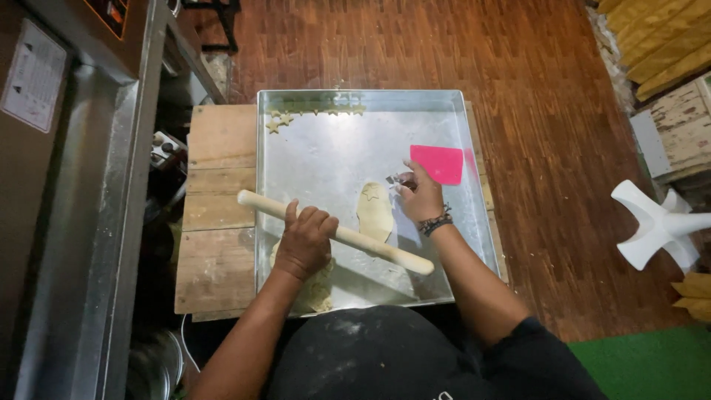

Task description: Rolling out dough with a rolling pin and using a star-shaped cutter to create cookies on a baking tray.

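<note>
My left hand (304, 238) is closed around a wooden rolling pin (385, 252) that lies slanted across a large metal tray (333, 159). My right hand (419, 194) holds a small metal cutter (400, 180) between its fingertips, just right of a flat oblong piece of dough (375, 211) with a star shape pressed into its top. More dough (317, 290) lies under my left wrist. A pink plastic scraper (438, 163) rests on the tray beyond my right hand. Small cut dough stars (278, 122) line the tray's far left corner.
The tray sits on a wooden plank table (215, 222). A tall steel appliance (81, 222) stands close on the left. A white stand (659, 222) and stacked wood (666, 52) are on the wooden floor to the right. A green mat (652, 363) lies near right.
</note>
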